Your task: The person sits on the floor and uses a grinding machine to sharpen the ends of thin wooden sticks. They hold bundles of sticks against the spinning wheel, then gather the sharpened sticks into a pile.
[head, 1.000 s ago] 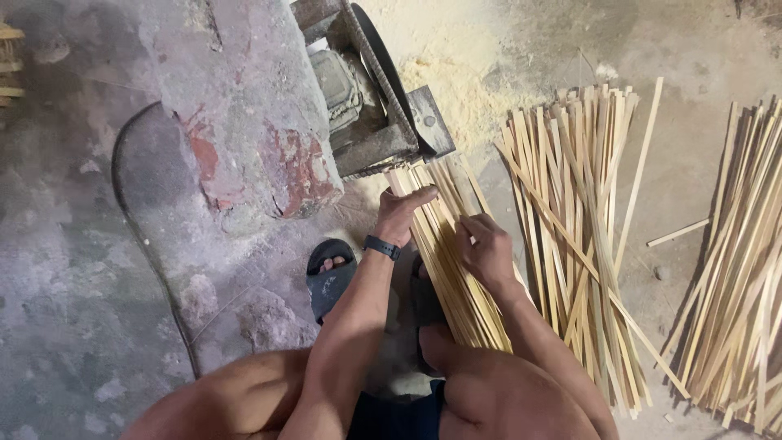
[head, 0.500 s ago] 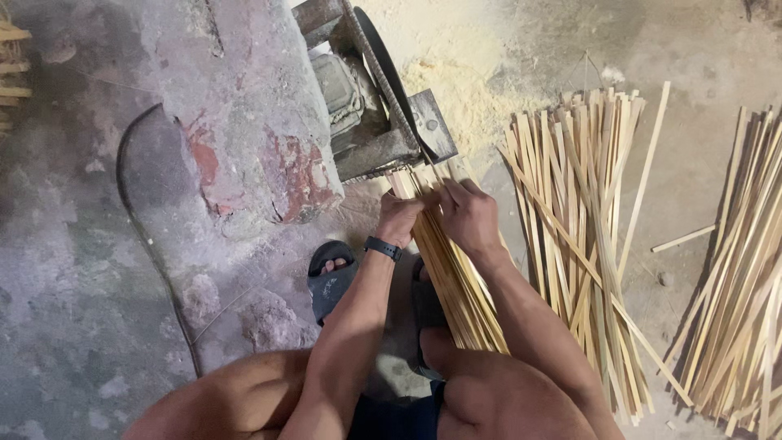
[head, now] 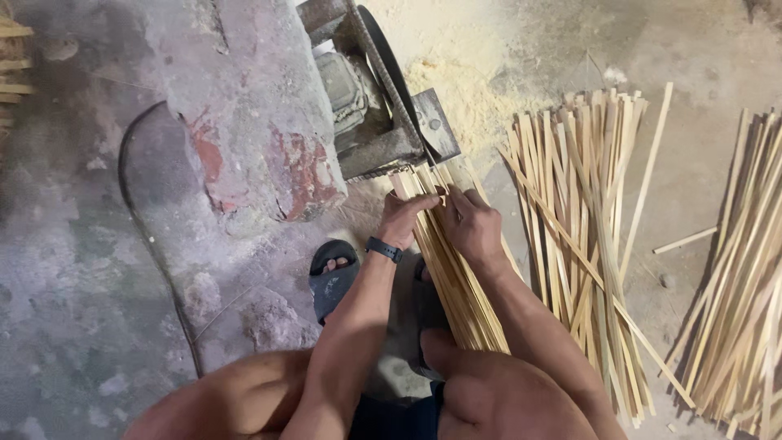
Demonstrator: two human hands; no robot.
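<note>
Left hand (head: 407,216) and right hand (head: 471,224) sit side by side, fingers curled down on the top end of the bundle of bamboo strips (head: 456,277); thin, light, springy slats, likely splintery, best gripped as a bunch; just ahead, the cutting machine (head: 375,106); right, loose strip piles (head: 586,236).

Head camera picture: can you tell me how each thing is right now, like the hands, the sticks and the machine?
Left hand: gripping the bundle's top end.
Right hand: pressed on the same bundle.
Bamboo strip bundle: held, slanting toward the machine.
Cutting machine: on the floor; running or not, cannot tell.
Sawdust: heaped beside the machine.
Loose strip piles: lying on the floor.
</note>
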